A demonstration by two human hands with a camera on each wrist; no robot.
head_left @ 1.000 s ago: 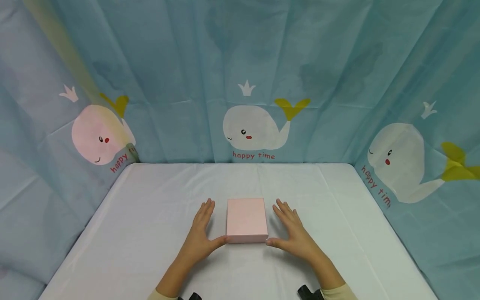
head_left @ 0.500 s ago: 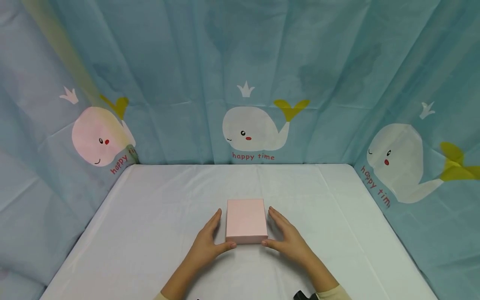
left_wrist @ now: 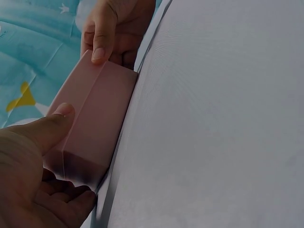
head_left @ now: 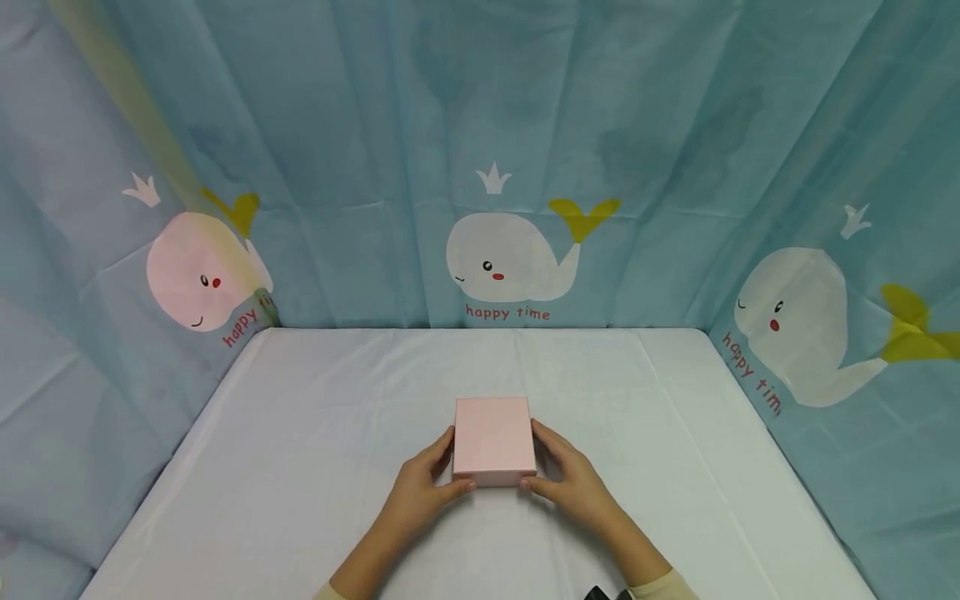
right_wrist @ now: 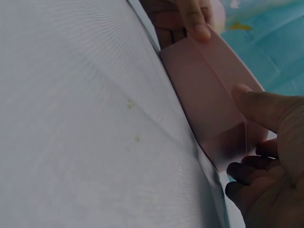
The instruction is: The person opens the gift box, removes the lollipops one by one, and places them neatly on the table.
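A square pink lidded box point(head_left: 492, 437) lies flat on the white-covered table point(head_left: 300, 433). At its near left corner, my left hand point(head_left: 422, 487) grips it, thumb on the front edge and fingers along the left side. Mirroring that, my right hand point(head_left: 576, 490) holds the near right corner. The left wrist view shows the left thumb on the box point(left_wrist: 102, 111) near the lid seam, the other fingers curled by its end. In the right wrist view, the right thumb presses the box point(right_wrist: 209, 90) close to the seam. The box's underside is hidden.
Blue curtains point(head_left: 360, 167) printed with white whales and "happy time" enclose the back and both sides of the table. A black strap or device point(head_left: 609, 593) shows at the right wrist, beside a pale sleeve point(head_left: 663, 586).
Both hands have closed inward from standing apart beside the box. Their fingers now lie against its sides and the thumbs have slid onto the front. The box itself has stayed in place.
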